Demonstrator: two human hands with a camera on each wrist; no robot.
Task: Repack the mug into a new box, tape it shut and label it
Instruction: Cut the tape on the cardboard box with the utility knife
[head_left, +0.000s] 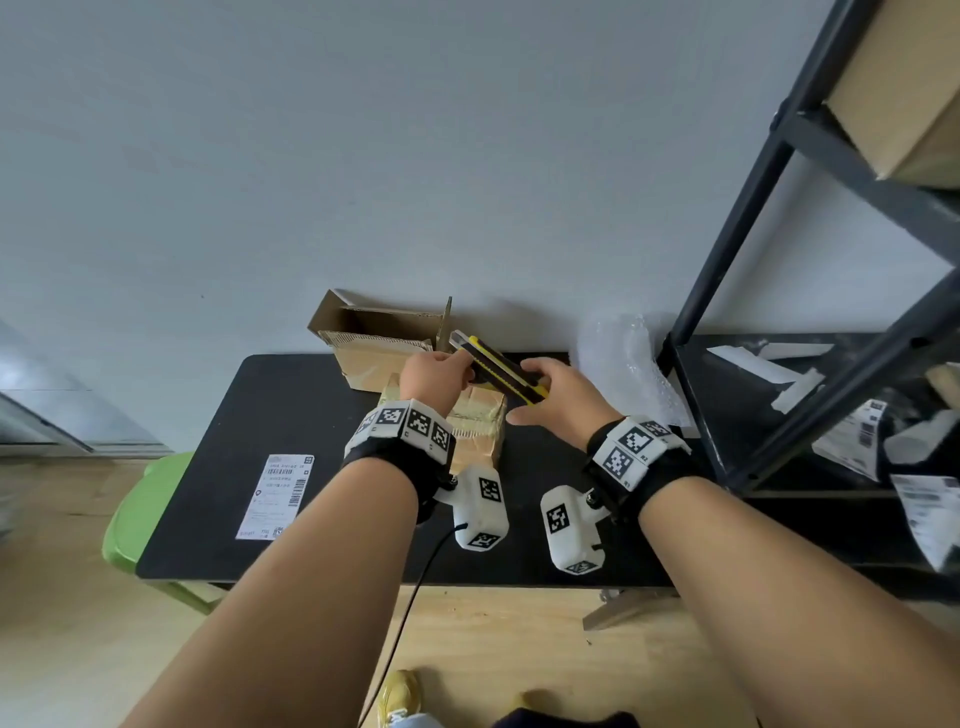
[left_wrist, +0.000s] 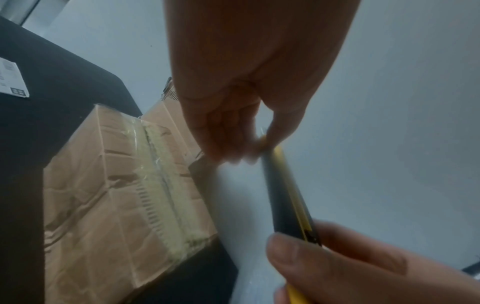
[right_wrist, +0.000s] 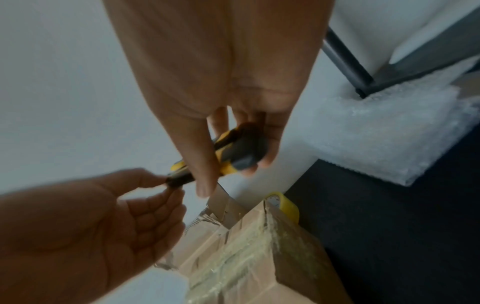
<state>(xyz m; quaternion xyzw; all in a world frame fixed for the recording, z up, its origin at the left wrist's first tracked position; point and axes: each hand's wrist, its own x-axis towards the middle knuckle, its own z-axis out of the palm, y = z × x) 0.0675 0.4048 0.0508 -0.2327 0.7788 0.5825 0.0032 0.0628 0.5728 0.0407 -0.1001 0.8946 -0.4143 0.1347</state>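
A taped, crumpled cardboard box (head_left: 480, 423) lies on the black table (head_left: 218, 467). Above it, both hands hold a yellow and black utility knife (head_left: 501, 371). My right hand (head_left: 532, 387) grips the knife's handle (right_wrist: 241, 148), fingers wrapped round it. My left hand (head_left: 460, 364) pinches the knife's front end (right_wrist: 178, 181) between thumb and fingertips. An open cardboard box (head_left: 382, 338) stands behind against the wall, its inside hidden. A white shipping label (head_left: 275, 493) lies flat at the left of the table. A yellow tape roll (right_wrist: 284, 203) sits behind the taped box (right_wrist: 259, 257). No mug shows in any view.
Bubble wrap (head_left: 628, 358) is piled at the table's back right. A dark metal shelf rack (head_left: 779, 291) with cardboard and labels stands to the right. A green stool (head_left: 140, 514) sits at the table's left. A black cable (head_left: 410, 608) hangs off the front edge.
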